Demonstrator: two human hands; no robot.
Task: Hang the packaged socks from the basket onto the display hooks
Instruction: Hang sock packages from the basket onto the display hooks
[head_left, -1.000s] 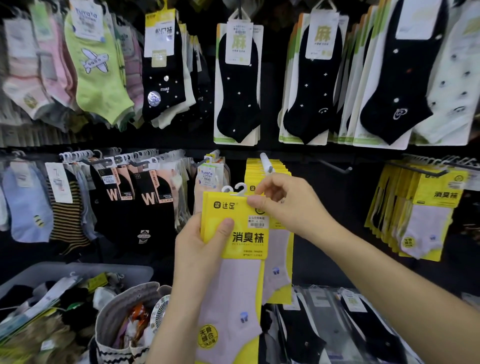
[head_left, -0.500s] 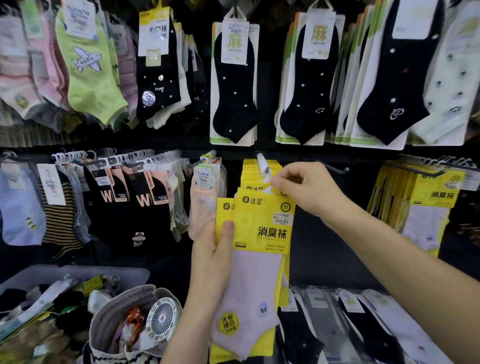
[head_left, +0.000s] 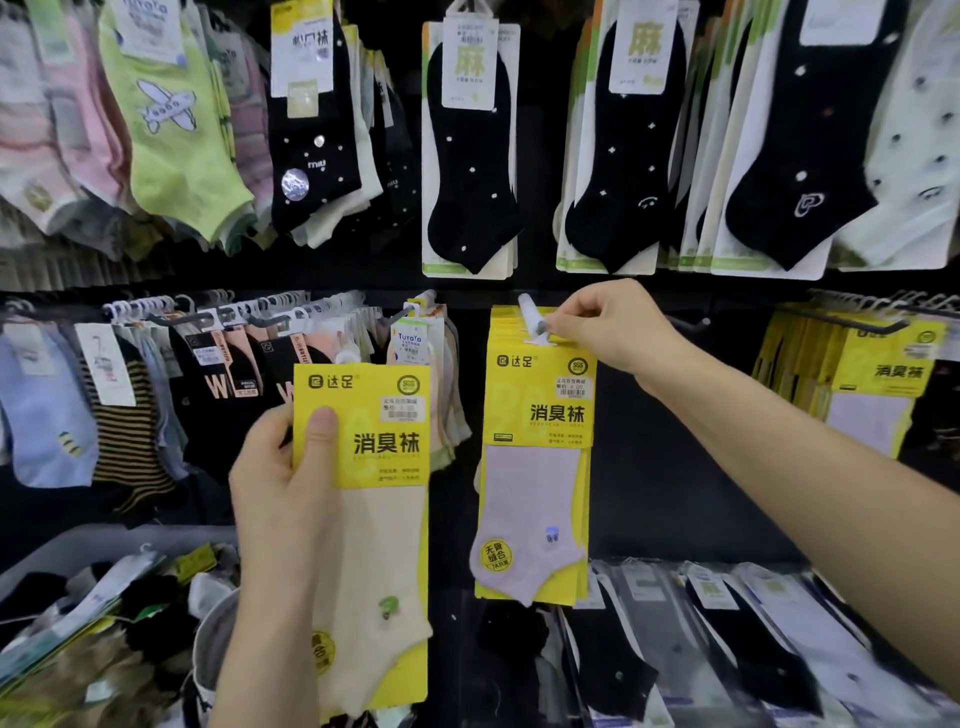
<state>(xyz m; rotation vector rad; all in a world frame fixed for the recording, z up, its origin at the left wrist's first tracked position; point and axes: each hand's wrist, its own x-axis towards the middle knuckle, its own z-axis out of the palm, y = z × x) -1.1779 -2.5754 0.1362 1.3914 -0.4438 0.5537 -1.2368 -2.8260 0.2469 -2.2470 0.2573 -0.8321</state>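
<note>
Hanging step: the right hand (head_left: 613, 327) is at the middle hook (head_left: 527, 306). Its fingers (head_left: 566, 325) are closed in a small pinch on the white hanger tab of the lilac sock pack (head_left: 535, 467). The pinch sits right at the hook's tip, likely to seat the tab over it.
Lilac sock pack: it hangs straight down below the hook, face out. It sits in front of a stack of matching yellow packs (head_left: 498, 322) on the same hook.
Left hand: the left hand (head_left: 291, 499), below and to the left of the hook, grips the cream sock pack (head_left: 374, 519). The thumb lies flat across the yellow card and the other fingers are wrapped behind it. The pack is held upright and face out, probably ready to be hung next.
Basket: a grey basket (head_left: 78, 545) sits far below and to the left of the hook, with loose sock packs inside. This suggests more are left to hang.
Hidden: the hook's rod is covered by the packs. I cannot tell whether the tab is fully on the hook. The left hand's back fingers are out of sight behind the card. The picture edge cuts off the basket and the bottom of the cream sock pack.
</note>
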